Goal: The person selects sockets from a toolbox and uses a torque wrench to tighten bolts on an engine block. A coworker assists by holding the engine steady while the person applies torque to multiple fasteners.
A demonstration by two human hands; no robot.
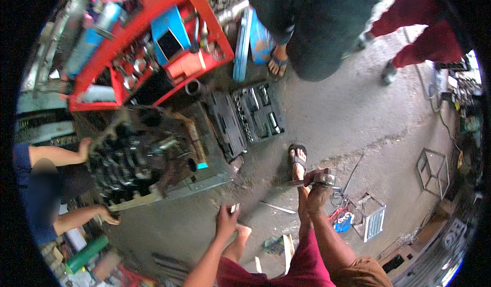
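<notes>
My left hand (225, 224) is closed round a small pale piece (235, 208) whose kind I cannot make out. In my right hand (319, 197), held over my sandalled foot, is a dark brown metal part (318, 176) with a silvery rounded end. Its exact kind is unclear. To the left lies a greasy engine block (138, 159) with a row of dark crank-like shapes along it. Both my hands are apart from the block. Another person's hands (106, 215) rest at its left edge.
An opened socket set case (260, 112) lies beyond the block. Behind it stands a red tool cart (215, 29) full of tools. Two people stand at the back. Metal frames (432, 173) and a blue-and-red bag (343, 220) lie to the right; a thin strip (279, 207) lies between my feet.
</notes>
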